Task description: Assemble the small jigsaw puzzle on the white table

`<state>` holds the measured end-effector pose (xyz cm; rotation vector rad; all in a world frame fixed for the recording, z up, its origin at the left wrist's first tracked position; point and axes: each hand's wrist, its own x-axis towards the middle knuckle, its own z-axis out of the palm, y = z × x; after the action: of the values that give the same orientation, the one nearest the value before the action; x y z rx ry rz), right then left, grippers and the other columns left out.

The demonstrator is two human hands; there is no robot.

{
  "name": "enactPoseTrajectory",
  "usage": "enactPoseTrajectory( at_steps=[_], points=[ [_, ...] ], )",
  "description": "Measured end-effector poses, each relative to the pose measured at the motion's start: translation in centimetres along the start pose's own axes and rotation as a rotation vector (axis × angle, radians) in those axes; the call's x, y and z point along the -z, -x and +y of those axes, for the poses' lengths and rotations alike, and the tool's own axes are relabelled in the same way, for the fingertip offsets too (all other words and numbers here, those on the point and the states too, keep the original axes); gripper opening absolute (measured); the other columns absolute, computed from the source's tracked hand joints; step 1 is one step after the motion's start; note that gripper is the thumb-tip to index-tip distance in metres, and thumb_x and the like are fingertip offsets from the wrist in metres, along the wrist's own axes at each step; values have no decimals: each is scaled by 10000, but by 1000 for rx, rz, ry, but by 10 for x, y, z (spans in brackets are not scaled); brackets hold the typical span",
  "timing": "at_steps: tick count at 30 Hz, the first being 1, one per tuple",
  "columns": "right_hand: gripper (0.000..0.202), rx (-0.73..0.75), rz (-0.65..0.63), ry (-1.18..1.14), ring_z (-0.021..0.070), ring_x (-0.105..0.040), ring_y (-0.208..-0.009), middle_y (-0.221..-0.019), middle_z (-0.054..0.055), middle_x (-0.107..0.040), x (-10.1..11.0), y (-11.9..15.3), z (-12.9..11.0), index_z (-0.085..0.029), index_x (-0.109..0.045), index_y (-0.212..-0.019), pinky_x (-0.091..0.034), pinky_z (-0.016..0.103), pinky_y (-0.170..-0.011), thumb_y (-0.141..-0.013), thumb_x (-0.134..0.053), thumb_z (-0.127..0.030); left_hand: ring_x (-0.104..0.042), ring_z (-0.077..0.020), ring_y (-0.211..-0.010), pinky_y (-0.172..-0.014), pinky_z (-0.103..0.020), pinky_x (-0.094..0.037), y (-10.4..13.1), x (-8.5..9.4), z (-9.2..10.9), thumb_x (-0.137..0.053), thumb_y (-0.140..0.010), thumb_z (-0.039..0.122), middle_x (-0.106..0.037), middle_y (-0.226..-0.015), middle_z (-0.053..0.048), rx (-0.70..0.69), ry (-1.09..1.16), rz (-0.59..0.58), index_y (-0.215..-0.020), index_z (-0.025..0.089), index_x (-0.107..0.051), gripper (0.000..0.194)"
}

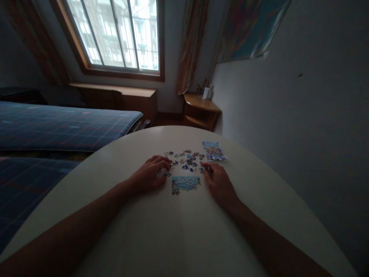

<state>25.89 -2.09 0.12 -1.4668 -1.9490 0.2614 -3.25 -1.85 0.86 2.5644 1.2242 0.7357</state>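
Note:
A partly joined jigsaw puzzle section (186, 184) lies flat on the round white table (178, 238), blue with pale lettering along its top. Beyond it is a loose heap of jigsaw pieces (189, 161), many of them dark or blue. At the heap's left edge rests my left hand (154, 171), its fingers curved and the thumb apart, with a few pieces beside and under the fingertips. On the opposite side my right hand (216, 179) lies with thumb and forefinger apart, fingertips by pieces at the heap's right edge. What lies beneath its fingertips is partly hidden.
A printed picture sheet (213, 151) lies beyond my right hand. Left of the table stands a bed with a blue checked mattress (63, 125). A small corner shelf (201, 104) and a white wall (288, 115) are at the back and right.

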Motion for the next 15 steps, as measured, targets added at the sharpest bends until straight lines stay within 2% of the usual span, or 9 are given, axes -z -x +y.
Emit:
enactPoseTrajectory(
  at_steps=[10, 15],
  points=[
    [336, -27, 4, -48, 253, -608, -1045, -1132, 110, -686, 0, 0, -1, -175, -640, -1155, -472, 459, -980, -860, -479, -177, -486, -269, -1231, -1059, -487, -414, -1, -2, -2, -564, -830, 193, -601, -1281, -58, -14, 18, 12, -882, 226, -595, 69],
    [508, -125, 23, 25, 277, -600, -1058, -1181, 125, -667, 0, 1, -5, -161, -599, -1220, -476, 465, -975, -714, -562, -145, -498, -265, -1219, -1054, -482, -424, 0, -2, -3, -559, -848, 204, -610, -1272, -64, -12, 16, 29, -866, 222, -594, 43]
  ],
)
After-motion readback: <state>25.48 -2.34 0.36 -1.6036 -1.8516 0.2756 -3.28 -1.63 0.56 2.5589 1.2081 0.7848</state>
